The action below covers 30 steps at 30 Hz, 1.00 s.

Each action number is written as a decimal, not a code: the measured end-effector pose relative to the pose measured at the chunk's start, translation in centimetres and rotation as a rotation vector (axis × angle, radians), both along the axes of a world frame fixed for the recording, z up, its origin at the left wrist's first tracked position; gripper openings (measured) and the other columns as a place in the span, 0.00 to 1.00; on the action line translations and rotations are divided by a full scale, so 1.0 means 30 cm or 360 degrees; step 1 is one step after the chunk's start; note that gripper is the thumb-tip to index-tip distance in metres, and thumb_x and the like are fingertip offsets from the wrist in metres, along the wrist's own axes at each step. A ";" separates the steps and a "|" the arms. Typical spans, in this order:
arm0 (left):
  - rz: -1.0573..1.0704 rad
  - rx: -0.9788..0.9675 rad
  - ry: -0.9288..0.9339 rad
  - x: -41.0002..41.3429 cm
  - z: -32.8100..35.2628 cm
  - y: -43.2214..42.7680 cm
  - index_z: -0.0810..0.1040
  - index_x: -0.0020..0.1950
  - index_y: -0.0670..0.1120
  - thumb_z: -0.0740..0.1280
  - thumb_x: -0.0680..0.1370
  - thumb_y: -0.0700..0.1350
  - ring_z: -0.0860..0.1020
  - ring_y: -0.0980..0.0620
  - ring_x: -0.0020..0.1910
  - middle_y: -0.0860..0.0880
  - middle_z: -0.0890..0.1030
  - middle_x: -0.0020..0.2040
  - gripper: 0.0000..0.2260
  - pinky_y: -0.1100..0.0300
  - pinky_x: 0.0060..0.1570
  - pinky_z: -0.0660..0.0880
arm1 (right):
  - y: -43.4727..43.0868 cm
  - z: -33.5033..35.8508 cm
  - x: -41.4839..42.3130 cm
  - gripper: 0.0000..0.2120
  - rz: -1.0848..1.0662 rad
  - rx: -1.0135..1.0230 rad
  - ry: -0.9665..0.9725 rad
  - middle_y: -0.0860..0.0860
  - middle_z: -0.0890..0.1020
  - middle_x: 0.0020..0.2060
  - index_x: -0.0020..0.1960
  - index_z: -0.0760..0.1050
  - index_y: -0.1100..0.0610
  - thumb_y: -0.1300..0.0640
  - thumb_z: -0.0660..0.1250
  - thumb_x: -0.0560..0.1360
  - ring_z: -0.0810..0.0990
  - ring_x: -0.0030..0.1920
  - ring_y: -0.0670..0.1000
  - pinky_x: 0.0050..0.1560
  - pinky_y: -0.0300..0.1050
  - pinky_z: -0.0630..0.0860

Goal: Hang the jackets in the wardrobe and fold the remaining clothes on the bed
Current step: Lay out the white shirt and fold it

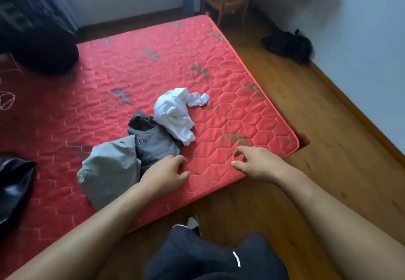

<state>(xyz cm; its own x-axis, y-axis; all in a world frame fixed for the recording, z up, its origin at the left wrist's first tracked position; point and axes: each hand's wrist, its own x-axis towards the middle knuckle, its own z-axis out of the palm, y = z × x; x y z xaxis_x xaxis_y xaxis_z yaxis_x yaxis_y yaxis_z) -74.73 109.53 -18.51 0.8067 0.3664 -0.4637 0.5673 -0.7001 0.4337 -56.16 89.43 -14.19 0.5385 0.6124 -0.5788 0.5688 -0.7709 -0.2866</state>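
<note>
Three loose garments lie in a heap near the foot corner of the bed (241, 108), on its red quilted mattress: a light grey garment (109, 170), crumpled and nearest the person; a dark grey garment (153, 139) partly under it; a white garment (175, 113), balled up and overlapping the dark grey one's far edge. One glossy black garment (13, 183), possibly a jacket, lies at the mattress's left edge, well apart from the heap. No wardrobe is in view. Step in hand, as judged: the folding stage, with no piece yet picked up or laid flat. Left hand (166, 172): fingers loosely curled, holding nothing, low over the mattress just beside the dark grey garment; whether it touches the cloth cannot be told. Right hand (256, 162): fingers and thumb loosely bent, holding nothing, above bare mattress near the bed's edge, apart from all clothing. Next move, as judged: take one garment from the heap, most likely the dark grey, pull it free of the others and spread it flat on the bare mattress before folding. One dark bundle (287, 45) lies on the floor by the wall.
</note>
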 end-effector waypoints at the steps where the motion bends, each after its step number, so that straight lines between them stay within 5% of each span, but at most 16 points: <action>1: 0.0028 -0.0008 0.0002 0.020 -0.018 0.022 0.77 0.64 0.54 0.65 0.77 0.57 0.79 0.51 0.56 0.51 0.79 0.56 0.17 0.53 0.58 0.76 | 0.032 -0.024 0.028 0.20 0.0022 0.0003 0.0000 0.52 0.83 0.59 0.66 0.74 0.48 0.40 0.63 0.79 0.80 0.59 0.54 0.60 0.53 0.77; 6: 0.0181 -0.0026 0.0095 0.146 -0.178 0.111 0.76 0.64 0.54 0.65 0.78 0.56 0.78 0.49 0.58 0.50 0.77 0.57 0.16 0.54 0.58 0.74 | 0.198 -0.206 0.199 0.17 0.0157 0.0011 0.0052 0.49 0.83 0.50 0.63 0.76 0.48 0.40 0.63 0.79 0.81 0.51 0.52 0.55 0.53 0.78; 13: 0.0491 -0.0078 0.0290 0.398 -0.614 0.249 0.73 0.70 0.53 0.63 0.79 0.54 0.76 0.45 0.63 0.46 0.74 0.62 0.19 0.51 0.62 0.73 | 0.510 -0.737 0.501 0.16 0.0415 -0.0058 0.0204 0.51 0.82 0.55 0.60 0.76 0.48 0.41 0.64 0.78 0.80 0.56 0.54 0.51 0.50 0.75; 17: 0.0745 -0.0105 0.0279 0.536 -0.916 0.345 0.70 0.73 0.53 0.63 0.79 0.51 0.75 0.44 0.63 0.45 0.72 0.64 0.22 0.50 0.62 0.73 | 0.675 -1.092 0.627 0.16 0.0432 0.0023 0.0229 0.55 0.78 0.58 0.63 0.76 0.50 0.45 0.64 0.78 0.79 0.59 0.57 0.59 0.54 0.76; 23: 0.1077 -0.0341 0.0080 0.707 -1.303 0.487 0.66 0.78 0.54 0.64 0.78 0.44 0.76 0.44 0.59 0.42 0.64 0.71 0.28 0.56 0.59 0.74 | 0.934 -1.520 0.755 0.22 0.0300 0.0159 0.0358 0.61 0.70 0.67 0.70 0.74 0.50 0.57 0.66 0.76 0.75 0.63 0.61 0.61 0.47 0.73; 26: 0.1196 -0.0399 0.0068 0.734 -1.439 0.482 0.76 0.70 0.47 0.65 0.77 0.43 0.77 0.42 0.56 0.41 0.72 0.66 0.20 0.53 0.54 0.76 | 1.034 -1.665 0.745 0.25 0.0248 0.0245 0.0447 0.59 0.64 0.73 0.72 0.73 0.47 0.60 0.66 0.75 0.68 0.71 0.62 0.72 0.53 0.68; 28: 0.1273 -0.0241 -0.0024 0.725 -1.485 0.449 0.81 0.56 0.40 0.64 0.76 0.41 0.78 0.39 0.55 0.40 0.80 0.56 0.12 0.48 0.54 0.76 | 1.060 -1.725 0.709 0.26 0.0229 0.0293 0.0609 0.57 0.72 0.67 0.72 0.73 0.54 0.64 0.64 0.75 0.74 0.65 0.59 0.64 0.50 0.75; 30: 0.1428 -0.0176 -0.0147 0.695 -1.495 0.413 0.84 0.56 0.43 0.65 0.77 0.42 0.79 0.45 0.57 0.45 0.83 0.55 0.12 0.52 0.58 0.75 | 1.048 -1.739 0.664 0.21 0.0146 0.0352 0.0724 0.53 0.78 0.49 0.67 0.75 0.62 0.67 0.60 0.74 0.78 0.45 0.53 0.44 0.44 0.76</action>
